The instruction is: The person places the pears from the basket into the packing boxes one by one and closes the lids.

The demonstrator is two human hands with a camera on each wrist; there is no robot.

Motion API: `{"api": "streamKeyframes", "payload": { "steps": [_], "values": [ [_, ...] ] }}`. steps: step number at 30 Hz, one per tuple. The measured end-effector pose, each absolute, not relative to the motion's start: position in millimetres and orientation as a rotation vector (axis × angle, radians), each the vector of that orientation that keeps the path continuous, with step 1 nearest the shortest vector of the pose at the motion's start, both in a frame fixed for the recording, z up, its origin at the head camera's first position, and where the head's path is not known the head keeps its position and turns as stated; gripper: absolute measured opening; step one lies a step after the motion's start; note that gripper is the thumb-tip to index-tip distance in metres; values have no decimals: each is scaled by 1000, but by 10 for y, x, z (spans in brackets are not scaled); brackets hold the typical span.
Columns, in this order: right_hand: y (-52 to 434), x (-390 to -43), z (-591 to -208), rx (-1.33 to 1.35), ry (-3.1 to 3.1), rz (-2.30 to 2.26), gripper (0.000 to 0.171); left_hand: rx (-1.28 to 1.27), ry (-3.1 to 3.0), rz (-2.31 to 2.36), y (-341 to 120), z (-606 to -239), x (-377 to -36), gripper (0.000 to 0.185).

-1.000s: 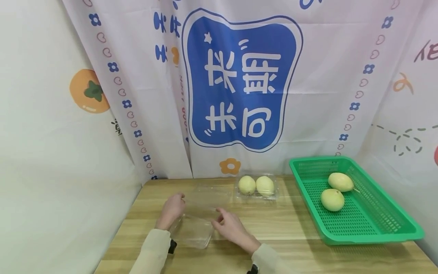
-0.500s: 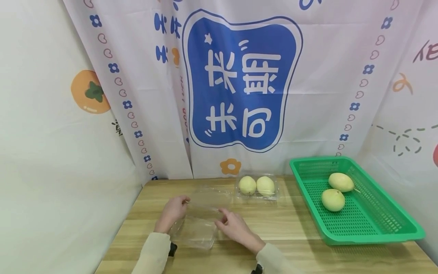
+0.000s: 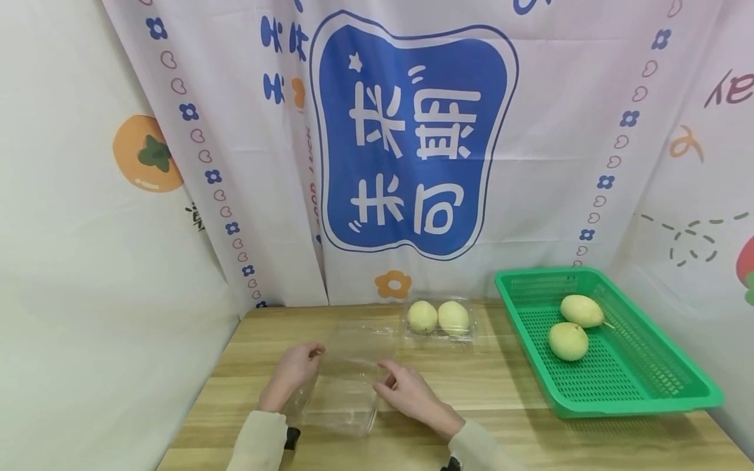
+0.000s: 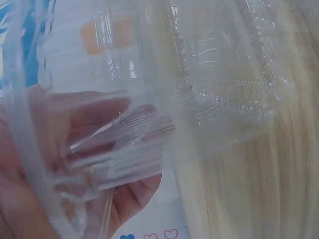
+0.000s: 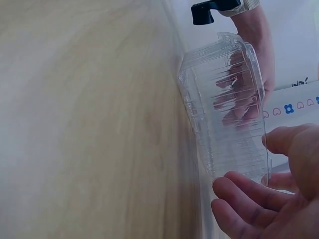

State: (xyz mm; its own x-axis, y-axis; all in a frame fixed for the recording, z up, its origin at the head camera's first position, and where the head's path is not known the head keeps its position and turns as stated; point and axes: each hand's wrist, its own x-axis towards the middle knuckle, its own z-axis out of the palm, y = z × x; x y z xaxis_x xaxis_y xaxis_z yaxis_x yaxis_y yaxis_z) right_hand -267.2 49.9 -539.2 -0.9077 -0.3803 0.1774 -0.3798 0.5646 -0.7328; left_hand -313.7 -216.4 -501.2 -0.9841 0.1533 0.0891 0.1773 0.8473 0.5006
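A clear plastic clamshell box (image 3: pixel 341 400) with ribbed sides stands on the wooden table between both hands. My left hand (image 3: pixel 297 367) grips its left side near the fold, the fingers showing through the plastic in the left wrist view. On the opposite side, my right hand (image 3: pixel 408 392) pinches the edge. In the right wrist view, the thumb and fingertips meet the rim of the box (image 5: pixel 199 94). Another clear plastic panel (image 3: pixel 359 337) spreads out behind the box. No fruit shows inside it.
At the back of the table, a clear box (image 3: pixel 438 335) holds two pale yellow round fruits (image 3: pixel 453 318). To the right sits a green plastic basket (image 3: pixel 633 386) with two more such fruits (image 3: pixel 569 341). A printed cloth (image 3: pixel 530 196) hangs behind the table (image 3: pixel 471 405).
The clamshell box has shifted slightly to the right and nearer the body, both hands staying on it. The fruits and the basket have stayed in place.
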Motion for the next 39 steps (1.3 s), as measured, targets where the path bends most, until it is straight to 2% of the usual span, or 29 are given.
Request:
{"api": "streamKeyframes", "payload": {
  "steps": [39],
  "values": [
    [924,-2360,-5293,-742,2606,-1234,54,-542,-2961,-807,-1958,-5014,-2771,21]
  ]
}}
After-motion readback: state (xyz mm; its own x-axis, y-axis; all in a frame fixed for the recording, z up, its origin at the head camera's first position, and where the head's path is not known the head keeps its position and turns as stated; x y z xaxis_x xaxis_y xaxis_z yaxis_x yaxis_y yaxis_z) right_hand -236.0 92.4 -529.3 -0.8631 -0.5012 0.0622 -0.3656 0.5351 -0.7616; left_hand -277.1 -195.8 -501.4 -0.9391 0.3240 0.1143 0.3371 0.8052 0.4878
